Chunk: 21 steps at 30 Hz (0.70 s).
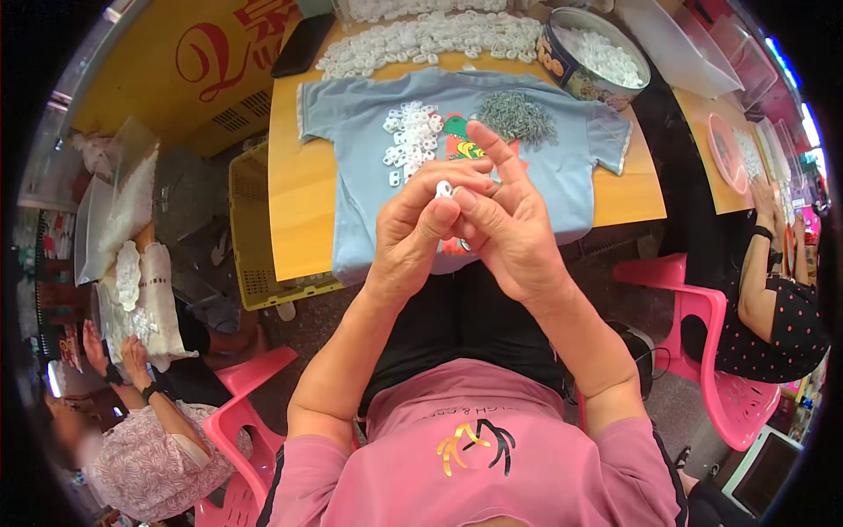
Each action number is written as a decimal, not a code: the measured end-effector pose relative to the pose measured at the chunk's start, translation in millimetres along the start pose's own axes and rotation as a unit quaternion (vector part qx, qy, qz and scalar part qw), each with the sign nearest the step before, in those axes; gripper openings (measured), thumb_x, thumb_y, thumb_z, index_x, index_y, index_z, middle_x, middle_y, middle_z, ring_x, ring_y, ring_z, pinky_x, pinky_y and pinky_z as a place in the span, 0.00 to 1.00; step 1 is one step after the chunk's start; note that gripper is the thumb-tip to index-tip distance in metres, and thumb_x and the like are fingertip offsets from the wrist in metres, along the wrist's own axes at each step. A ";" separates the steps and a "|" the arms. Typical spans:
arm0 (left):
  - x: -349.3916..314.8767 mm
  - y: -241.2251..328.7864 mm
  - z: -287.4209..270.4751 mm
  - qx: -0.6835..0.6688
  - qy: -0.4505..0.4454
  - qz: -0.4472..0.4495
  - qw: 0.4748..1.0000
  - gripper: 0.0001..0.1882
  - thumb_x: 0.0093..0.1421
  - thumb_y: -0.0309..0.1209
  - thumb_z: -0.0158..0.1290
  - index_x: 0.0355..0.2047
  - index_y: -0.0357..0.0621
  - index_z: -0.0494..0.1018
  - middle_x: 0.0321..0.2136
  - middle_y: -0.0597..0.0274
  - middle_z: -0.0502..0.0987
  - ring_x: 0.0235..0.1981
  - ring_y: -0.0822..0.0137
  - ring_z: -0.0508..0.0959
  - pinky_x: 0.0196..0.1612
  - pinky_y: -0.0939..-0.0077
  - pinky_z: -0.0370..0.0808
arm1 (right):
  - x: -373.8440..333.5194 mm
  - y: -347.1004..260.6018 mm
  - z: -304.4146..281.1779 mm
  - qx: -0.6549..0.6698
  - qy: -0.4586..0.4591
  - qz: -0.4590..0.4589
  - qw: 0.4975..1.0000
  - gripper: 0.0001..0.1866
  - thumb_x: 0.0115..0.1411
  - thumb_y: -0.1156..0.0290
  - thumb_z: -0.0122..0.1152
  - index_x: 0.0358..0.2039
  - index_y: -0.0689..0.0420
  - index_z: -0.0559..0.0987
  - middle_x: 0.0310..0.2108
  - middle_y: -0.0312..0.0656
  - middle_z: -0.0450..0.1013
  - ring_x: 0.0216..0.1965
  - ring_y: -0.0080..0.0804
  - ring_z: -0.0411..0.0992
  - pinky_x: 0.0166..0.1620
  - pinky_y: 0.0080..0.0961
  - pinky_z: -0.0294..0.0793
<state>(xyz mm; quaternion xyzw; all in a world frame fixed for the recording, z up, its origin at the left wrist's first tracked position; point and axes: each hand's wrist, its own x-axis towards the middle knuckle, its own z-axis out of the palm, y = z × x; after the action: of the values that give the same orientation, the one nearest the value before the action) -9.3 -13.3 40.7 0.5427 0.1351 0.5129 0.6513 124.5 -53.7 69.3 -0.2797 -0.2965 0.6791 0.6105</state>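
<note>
My left hand [411, 213] pinches a small white plastic piece with a dark hole [444, 189] between thumb and fingers. Right against it, my right hand [514, 224] is closed with its thumb near the piece and one finger raised; what it grips is hidden. Both hands hover over a blue-grey T-shirt [360, 132] spread across the table. On the shirt lie a patch of similar white pieces [408, 145] at the left and a heap of small grey metal parts [516, 119] at the right.
More white pieces [430, 39] cover the table's far side. A round tin [571, 79] of white pieces stands far right, a dark flat object [303, 46] far left. A yellow crate [255, 220] is beside the table. Co-workers sit on pink chairs [716, 338] at both sides.
</note>
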 end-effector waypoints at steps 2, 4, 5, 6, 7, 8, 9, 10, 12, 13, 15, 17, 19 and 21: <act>-0.9 -2.7 -2.1 0.010 0.010 0.017 1.000 0.19 0.66 0.43 0.50 0.43 0.36 0.76 0.47 0.54 0.74 0.52 0.62 0.71 0.52 0.70 0.69 | 2.7 5.3 1.8 0.003 -0.007 -0.006 1.000 0.37 0.63 0.75 0.59 0.68 0.52 0.52 0.38 0.36 0.72 0.32 0.19 0.70 0.35 0.20 0.73; -1.9 -6.9 -6.0 0.019 0.022 0.033 0.999 0.18 0.66 0.42 0.50 0.42 0.37 0.76 0.46 0.54 0.75 0.52 0.61 0.72 0.52 0.69 0.69 | 2.8 7.0 8.3 -0.004 0.003 -0.007 1.000 0.37 0.63 0.75 0.59 0.68 0.52 0.51 0.38 0.37 0.72 0.32 0.19 0.70 0.36 0.20 0.73; -2.6 -7.5 -6.8 0.010 0.026 0.036 0.999 0.18 0.66 0.41 0.50 0.41 0.37 0.77 0.45 0.54 0.75 0.51 0.61 0.72 0.52 0.69 0.69 | 2.4 7.2 11.7 -0.010 0.013 -0.008 1.000 0.38 0.63 0.75 0.58 0.68 0.52 0.50 0.39 0.37 0.73 0.33 0.20 0.71 0.37 0.19 0.73; -3.6 -7.8 -7.6 0.001 0.031 0.038 0.999 0.17 0.66 0.40 0.51 0.40 0.38 0.77 0.44 0.54 0.76 0.51 0.61 0.72 0.52 0.69 0.69 | 2.9 9.4 11.9 -0.010 0.013 -0.007 1.000 0.38 0.63 0.75 0.58 0.68 0.52 0.50 0.39 0.37 0.73 0.33 0.20 0.71 0.37 0.19 0.73; -5.2 -6.7 -9.3 0.000 0.032 0.037 0.999 0.17 0.66 0.40 0.51 0.40 0.38 0.77 0.44 0.54 0.76 0.51 0.61 0.72 0.52 0.69 0.69 | 3.4 12.4 11.1 -0.017 0.012 -0.014 1.000 0.37 0.63 0.75 0.58 0.67 0.54 0.50 0.39 0.38 0.73 0.34 0.20 0.71 0.37 0.18 0.72; -5.3 -3.0 -11.8 0.012 0.021 0.026 0.999 0.16 0.66 0.39 0.50 0.42 0.38 0.77 0.44 0.54 0.76 0.51 0.62 0.72 0.52 0.69 0.69 | 4.3 13.5 11.4 -0.024 0.011 -0.021 0.999 0.36 0.63 0.75 0.58 0.67 0.57 0.50 0.38 0.38 0.73 0.35 0.21 0.71 0.36 0.17 0.71; -5.9 1.4 -14.7 0.023 0.009 0.015 1.000 0.15 0.66 0.38 0.50 0.43 0.38 0.76 0.44 0.54 0.76 0.51 0.63 0.72 0.51 0.69 0.70 | 4.0 13.6 12.7 -0.024 0.012 -0.020 0.999 0.36 0.63 0.75 0.58 0.67 0.57 0.50 0.38 0.38 0.73 0.35 0.21 0.71 0.36 0.17 0.71; -7.4 7.2 -17.6 0.022 0.010 0.013 1.000 0.15 0.66 0.38 0.50 0.43 0.38 0.76 0.44 0.54 0.76 0.51 0.63 0.72 0.51 0.69 0.70 | 3.1 12.8 14.8 -0.035 -0.005 -0.019 0.999 0.35 0.64 0.75 0.57 0.66 0.58 0.52 0.38 0.39 0.73 0.35 0.21 0.71 0.37 0.17 0.71; -10.5 22.9 -27.2 0.109 0.029 0.004 0.994 0.15 0.66 0.35 0.50 0.46 0.36 0.74 0.42 0.56 0.76 0.48 0.66 0.73 0.49 0.72 0.71 | 3.8 9.9 13.5 -0.045 -0.020 -0.017 0.999 0.33 0.64 0.75 0.56 0.66 0.59 0.53 0.38 0.39 0.73 0.35 0.21 0.72 0.39 0.18 0.72; -11.6 30.5 -37.6 0.125 0.053 0.012 0.991 0.15 0.66 0.33 0.49 0.48 0.35 0.73 0.40 0.58 0.76 0.44 0.67 0.74 0.47 0.74 0.71 | 7.1 5.9 7.3 -0.129 -0.036 -0.019 0.991 0.31 0.65 0.74 0.55 0.66 0.59 0.55 0.39 0.40 0.74 0.35 0.21 0.71 0.39 0.19 0.72; -15.4 53.8 -68.1 0.173 0.120 0.027 0.977 0.14 0.66 0.30 0.50 0.49 0.34 0.72 0.36 0.62 0.74 0.37 0.71 0.75 0.43 0.78 0.71 | 12.9 -3.5 -5.9 -0.247 -0.045 -0.040 0.967 0.25 0.66 0.72 0.53 0.62 0.62 0.63 0.40 0.39 0.74 0.33 0.21 0.71 0.39 0.18 0.71; -16.8 74.8 -100.4 0.242 0.204 0.030 0.948 0.14 0.65 0.28 0.50 0.49 0.34 0.73 0.32 0.66 0.73 0.32 0.75 0.73 0.39 0.82 0.71 | 18.3 -19.9 -26.4 -0.322 0.007 -0.054 0.945 0.18 0.65 0.72 0.55 0.54 0.63 0.72 0.37 0.37 0.75 0.32 0.18 0.70 0.39 0.16 0.71; -18.7 84.5 -140.9 0.304 0.277 0.014 0.911 0.14 0.64 0.27 0.52 0.49 0.35 0.73 0.30 0.68 0.72 0.31 0.78 0.72 0.37 0.85 0.70 | 20.7 -33.1 -50.0 -0.344 0.041 -0.057 0.936 0.16 0.65 0.72 0.56 0.51 0.64 0.74 0.36 0.37 0.76 0.32 0.17 0.70 0.38 0.16 0.71; -35.8 87.2 -205.8 0.340 0.335 -0.026 0.879 0.19 0.64 0.29 0.55 0.53 0.34 0.69 0.33 0.68 0.72 0.33 0.78 0.73 0.40 0.85 0.71 | 24.1 -37.1 -70.9 -0.452 0.048 -0.090 0.886 0.14 0.64 0.72 0.57 0.48 0.64 0.77 0.35 0.34 0.76 0.31 0.16 0.69 0.37 0.16 0.72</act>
<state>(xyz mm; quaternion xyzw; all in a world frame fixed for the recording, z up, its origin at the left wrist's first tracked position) -221.2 64.4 23.8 0.5230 0.5248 0.5694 0.3561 199.3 -22.5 49.2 -0.5293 -0.5657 0.3997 0.4899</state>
